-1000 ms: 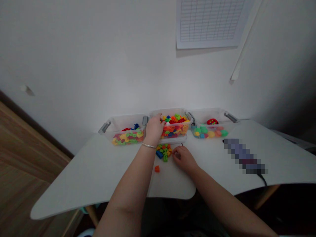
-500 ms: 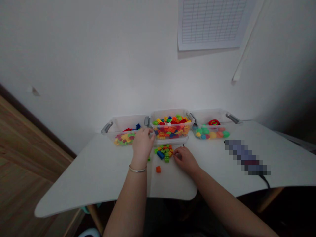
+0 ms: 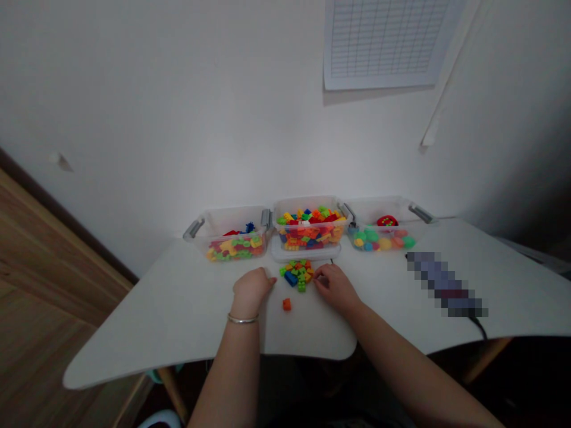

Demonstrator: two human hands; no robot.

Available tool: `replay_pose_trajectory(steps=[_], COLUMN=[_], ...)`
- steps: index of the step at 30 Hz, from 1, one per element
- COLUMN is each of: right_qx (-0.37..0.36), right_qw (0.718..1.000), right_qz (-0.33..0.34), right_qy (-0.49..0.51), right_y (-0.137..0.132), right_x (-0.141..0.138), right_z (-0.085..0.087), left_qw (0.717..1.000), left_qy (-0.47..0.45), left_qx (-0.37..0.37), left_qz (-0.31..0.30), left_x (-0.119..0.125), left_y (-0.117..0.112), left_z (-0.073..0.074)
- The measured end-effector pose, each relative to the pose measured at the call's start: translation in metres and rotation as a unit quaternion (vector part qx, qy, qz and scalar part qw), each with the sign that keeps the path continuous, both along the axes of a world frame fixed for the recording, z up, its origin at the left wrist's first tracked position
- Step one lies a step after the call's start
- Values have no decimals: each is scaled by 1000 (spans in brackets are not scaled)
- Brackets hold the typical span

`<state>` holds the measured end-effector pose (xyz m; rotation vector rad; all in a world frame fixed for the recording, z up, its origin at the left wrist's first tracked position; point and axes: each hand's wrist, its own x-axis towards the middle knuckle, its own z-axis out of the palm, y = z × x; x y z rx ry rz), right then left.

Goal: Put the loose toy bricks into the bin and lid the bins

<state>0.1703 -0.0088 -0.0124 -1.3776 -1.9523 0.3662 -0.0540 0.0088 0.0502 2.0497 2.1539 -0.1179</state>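
Note:
A small pile of building blocks (image 3: 298, 274), mostly green and orange with a dark blue piece (image 3: 291, 279), lies on the white table. Just left of the pile, my left hand (image 3: 252, 288) rests low over the tabletop with its fingers curled in and the thumb pointing toward the blocks. Whatever it may hold is hidden under the hand. My right hand (image 3: 336, 290) lies at the pile's right edge, fingers bent and tips together beside the blocks; I cannot make out anything in them. A single orange block (image 3: 286, 304) sits apart, nearer the front edge.
Three clear plastic boxes stand along the wall: a left box (image 3: 214, 241) of colourful pieces, a middle box (image 3: 310, 202) full of blocks on a lid (image 3: 285, 255), and a right box (image 3: 379, 205) with rounded pieces. A blurred-out object (image 3: 446, 285) with a cable lies at right.
My left hand has come down and back from near the left and middle boxes to the table beside the pile. The green block by its wrist is now out of sight. My right hand stays put.

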Motion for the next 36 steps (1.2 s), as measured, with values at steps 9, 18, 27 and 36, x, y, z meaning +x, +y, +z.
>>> replay_pose_trajectory(steps=[9, 18, 27, 36], right_qx=[7, 9, 2, 6], right_qw=[1000, 1000, 1000, 1000], right_qz=[7, 3, -1, 9], right_qy=[5, -2, -3, 1], right_y=[1, 2, 0, 1], right_x=[1, 0, 0, 1], right_z=[-2, -3, 2, -2], left_qw=[997, 954, 803, 844], left_qy=[-51, -231, -490, -381], left_qx=[2, 173, 332, 372], left_qz=[-57, -81, -67, -68], left_x=[-1, 4, 24, 43], left_y=[5, 15, 38, 81], left_z=[-13, -9, 12, 42])
